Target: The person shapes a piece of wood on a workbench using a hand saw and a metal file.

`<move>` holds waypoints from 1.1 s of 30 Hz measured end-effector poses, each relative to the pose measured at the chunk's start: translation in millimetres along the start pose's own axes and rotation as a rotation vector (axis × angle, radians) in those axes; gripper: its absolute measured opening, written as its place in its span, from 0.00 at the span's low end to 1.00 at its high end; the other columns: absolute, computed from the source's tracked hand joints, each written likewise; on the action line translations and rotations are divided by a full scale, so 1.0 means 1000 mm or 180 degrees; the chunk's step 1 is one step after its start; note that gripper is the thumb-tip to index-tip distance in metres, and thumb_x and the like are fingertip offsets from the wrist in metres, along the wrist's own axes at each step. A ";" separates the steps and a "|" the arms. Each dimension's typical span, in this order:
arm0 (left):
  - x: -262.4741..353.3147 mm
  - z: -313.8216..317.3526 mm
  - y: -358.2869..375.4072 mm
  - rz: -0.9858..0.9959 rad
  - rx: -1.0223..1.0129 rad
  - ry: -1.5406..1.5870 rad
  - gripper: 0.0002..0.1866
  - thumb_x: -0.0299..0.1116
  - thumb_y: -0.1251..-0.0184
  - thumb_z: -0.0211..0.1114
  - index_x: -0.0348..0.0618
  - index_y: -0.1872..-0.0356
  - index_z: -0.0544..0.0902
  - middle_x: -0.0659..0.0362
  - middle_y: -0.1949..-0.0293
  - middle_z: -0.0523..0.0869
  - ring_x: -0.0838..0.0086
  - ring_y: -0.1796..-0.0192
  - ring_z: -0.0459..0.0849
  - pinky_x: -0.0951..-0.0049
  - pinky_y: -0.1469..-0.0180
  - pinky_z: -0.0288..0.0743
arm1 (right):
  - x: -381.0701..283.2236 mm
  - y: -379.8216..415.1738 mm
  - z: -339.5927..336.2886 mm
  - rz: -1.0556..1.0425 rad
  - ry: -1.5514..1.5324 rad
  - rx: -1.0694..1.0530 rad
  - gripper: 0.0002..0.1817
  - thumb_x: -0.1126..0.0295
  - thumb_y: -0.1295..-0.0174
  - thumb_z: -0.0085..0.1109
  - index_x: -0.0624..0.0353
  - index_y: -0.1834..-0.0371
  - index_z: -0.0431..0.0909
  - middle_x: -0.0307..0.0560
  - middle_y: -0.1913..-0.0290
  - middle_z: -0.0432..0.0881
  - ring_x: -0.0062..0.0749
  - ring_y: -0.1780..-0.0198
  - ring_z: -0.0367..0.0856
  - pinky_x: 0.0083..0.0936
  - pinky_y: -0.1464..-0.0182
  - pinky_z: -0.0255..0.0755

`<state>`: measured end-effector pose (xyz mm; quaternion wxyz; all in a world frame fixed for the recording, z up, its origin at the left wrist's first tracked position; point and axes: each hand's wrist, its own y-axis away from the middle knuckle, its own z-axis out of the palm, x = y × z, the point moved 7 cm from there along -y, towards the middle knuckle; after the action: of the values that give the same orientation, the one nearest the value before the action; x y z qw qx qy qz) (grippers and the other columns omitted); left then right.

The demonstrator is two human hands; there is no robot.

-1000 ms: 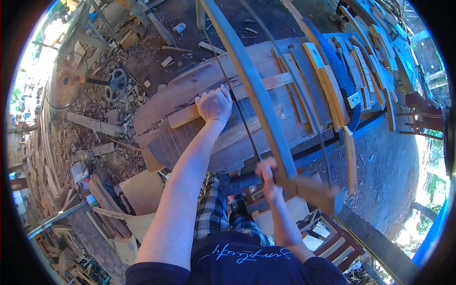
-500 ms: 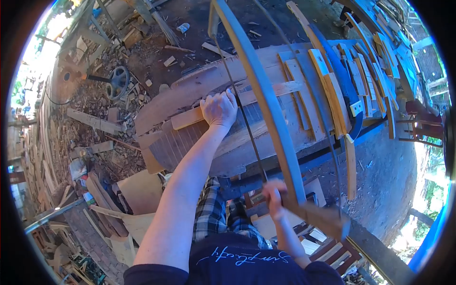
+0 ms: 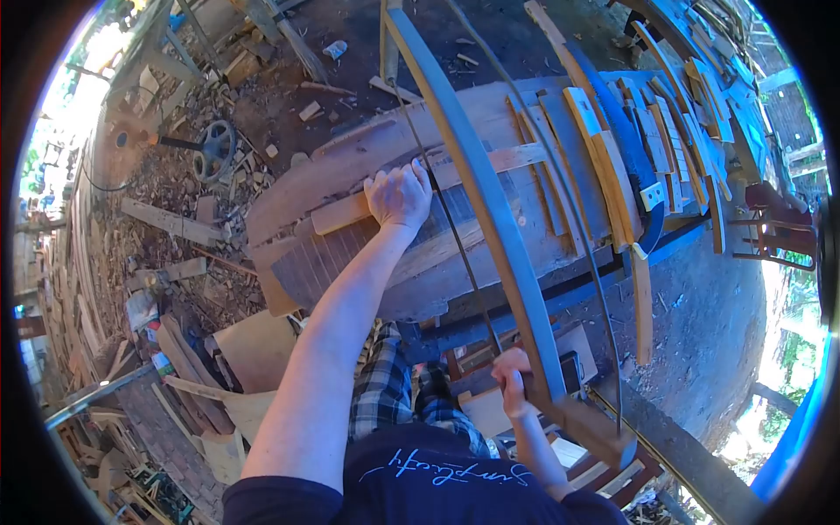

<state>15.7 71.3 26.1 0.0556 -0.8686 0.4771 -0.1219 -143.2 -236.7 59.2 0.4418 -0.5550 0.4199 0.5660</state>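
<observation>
Wood offcuts (image 3: pixel 311 111) litter the dark dirt floor (image 3: pixel 359 66) around your broad, worn wooden table (image 3: pixel 306 179). On it, your left hand (image 3: pixel 398 197) is closed over the pale, narrow wooden plank (image 3: pixel 339 213). Your right hand (image 3: pixel 514 383) clenches the lower end of the long wooden-framed bow saw (image 3: pixel 486 192), its thin dark blade (image 3: pixel 454 236) passing beside your left. The saw looks stiff and unwieldy, best held at that end. Its top is cut off, your left fingertips are hidden, and blade-to-plank contact is unclear.

The person's right hand (image 3: pixel 514 385) and the bow saw (image 3: pixel 473 164) have shifted lower in the frame, the saw's near crosspiece (image 3: pixel 593 428) now closer to the bottom edge.
</observation>
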 end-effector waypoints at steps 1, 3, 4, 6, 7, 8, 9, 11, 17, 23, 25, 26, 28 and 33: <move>0.000 -0.002 -0.001 0.0051 0.0122 0.0018 0.22 0.42 0.29 0.49 0.49 0.80 0.85 0.55 0.77 0.86 0.60 0.70 0.84 0.57 0.61 0.69 | 0.004 0.005 -0.001 0.0072 0.0024 -0.0007 0.15 0.67 0.35 0.48 0.55 0.82 0.70 0.39 0.78 0.72 0.22 0.75 0.68 0.21 0.69 0.62; 0.003 -0.002 0.005 0.0136 0.0238 0.0043 0.22 0.42 0.29 0.49 0.49 0.80 0.85 0.55 0.77 0.86 0.60 0.70 0.84 0.57 0.62 0.69 | 0.022 -0.001 0.004 0.0668 -0.0128 0.0105 0.13 0.69 0.38 0.50 0.55 0.81 0.71 0.38 0.78 0.71 0.20 0.75 0.66 0.21 0.71 0.60; 0.003 -0.002 0.007 0.0143 0.0226 0.0059 0.22 0.42 0.29 0.49 0.49 0.81 0.85 0.55 0.77 0.86 0.60 0.70 0.84 0.58 0.62 0.69 | 0.038 -0.024 0.018 0.0578 -0.0204 0.0164 0.13 0.71 0.37 0.50 0.56 0.82 0.70 0.37 0.78 0.70 0.19 0.75 0.66 0.21 0.72 0.60; 0.002 -0.004 0.005 0.0168 0.0292 0.0035 0.22 0.42 0.29 0.49 0.50 0.81 0.84 0.55 0.78 0.86 0.60 0.70 0.84 0.58 0.62 0.69 | 0.032 -0.082 0.058 0.0348 -0.0420 0.0272 0.12 0.73 0.34 0.49 0.57 0.77 0.70 0.38 0.78 0.71 0.21 0.74 0.69 0.23 0.69 0.66; 0.000 0.000 0.006 0.0136 0.0286 0.0006 0.21 0.42 0.29 0.49 0.50 0.80 0.85 0.55 0.77 0.86 0.61 0.70 0.84 0.58 0.62 0.69 | 0.030 -0.101 0.071 0.0219 -0.0669 0.0390 0.11 0.73 0.33 0.49 0.58 0.75 0.70 0.39 0.78 0.71 0.21 0.74 0.70 0.25 0.67 0.69; 0.000 0.001 0.004 0.0109 0.0277 -0.0015 0.21 0.42 0.30 0.50 0.50 0.79 0.85 0.54 0.77 0.86 0.61 0.71 0.84 0.57 0.62 0.69 | 0.028 -0.107 0.073 0.0193 -0.0708 0.0402 0.11 0.73 0.33 0.49 0.58 0.75 0.70 0.39 0.78 0.71 0.21 0.74 0.70 0.25 0.67 0.69; 0.001 -0.002 0.001 0.0136 0.0291 -0.0021 0.21 0.42 0.30 0.50 0.50 0.79 0.85 0.54 0.77 0.86 0.61 0.71 0.84 0.57 0.62 0.69 | 0.023 -0.111 0.074 0.0055 -0.0648 0.0346 0.09 0.74 0.32 0.49 0.58 0.73 0.69 0.39 0.78 0.72 0.23 0.74 0.71 0.27 0.64 0.71; 0.002 -0.002 0.004 0.0012 0.0207 0.0046 0.20 0.41 0.30 0.51 0.49 0.79 0.85 0.54 0.77 0.86 0.59 0.71 0.83 0.57 0.62 0.68 | 0.023 -0.112 0.073 -0.0064 -0.0530 0.0272 0.07 0.74 0.32 0.49 0.59 0.70 0.69 0.40 0.78 0.72 0.25 0.74 0.73 0.30 0.62 0.74; 0.002 -0.013 0.029 0.0018 0.0690 0.0422 0.12 0.41 0.35 0.56 0.52 0.63 0.88 0.58 0.72 0.85 0.61 0.62 0.80 0.56 0.54 0.66 | 0.017 -0.089 0.060 -0.0118 -0.0711 0.0191 0.07 0.77 0.32 0.47 0.59 0.70 0.68 0.41 0.78 0.73 0.27 0.74 0.73 0.30 0.61 0.74; -0.001 -0.004 0.021 -0.0301 0.0675 0.0372 0.12 0.41 0.37 0.56 0.53 0.63 0.87 0.58 0.69 0.86 0.62 0.58 0.81 0.57 0.53 0.65 | 0.023 -0.098 0.060 -0.0054 -0.0709 0.0294 0.07 0.76 0.32 0.47 0.59 0.71 0.67 0.43 0.78 0.74 0.28 0.73 0.76 0.29 0.61 0.73; -0.001 0.002 0.022 -0.0382 0.0271 0.0257 0.11 0.41 0.37 0.56 0.52 0.70 0.85 0.57 0.70 0.86 0.61 0.61 0.81 0.57 0.54 0.66 | 0.016 -0.102 0.060 -0.0126 -0.0762 0.0263 0.07 0.76 0.32 0.48 0.60 0.71 0.67 0.43 0.77 0.74 0.28 0.72 0.76 0.28 0.62 0.73; 0.000 0.000 0.023 -0.0368 0.0345 0.0257 0.11 0.41 0.37 0.56 0.51 0.74 0.83 0.57 0.71 0.85 0.61 0.62 0.82 0.56 0.56 0.66 | 0.015 -0.098 0.059 -0.0064 -0.0733 0.0237 0.07 0.75 0.33 0.49 0.59 0.71 0.68 0.42 0.77 0.75 0.27 0.72 0.75 0.27 0.64 0.72; 0.003 -0.002 0.033 -0.0382 0.0336 0.0233 0.11 0.40 0.38 0.56 0.51 0.74 0.83 0.57 0.71 0.85 0.61 0.63 0.81 0.56 0.56 0.66 | 0.033 -0.079 0.049 0.0410 -0.0575 0.0301 0.07 0.74 0.34 0.51 0.57 0.72 0.68 0.41 0.77 0.74 0.25 0.73 0.74 0.24 0.67 0.70; 0.001 -0.003 0.023 -0.0303 0.0519 0.0171 0.09 0.41 0.40 0.58 0.51 0.74 0.83 0.58 0.71 0.85 0.61 0.62 0.80 0.55 0.56 0.66 | 0.023 -0.014 -0.003 0.0020 -0.0640 -0.0056 0.08 0.72 0.35 0.51 0.55 0.72 0.68 0.41 0.78 0.72 0.23 0.75 0.69 0.23 0.68 0.67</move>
<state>-3.3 58.3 24.0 0.1075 -0.8793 0.4251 -0.1861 -129.1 -235.1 36.4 0.4750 -0.4980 0.3703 0.6239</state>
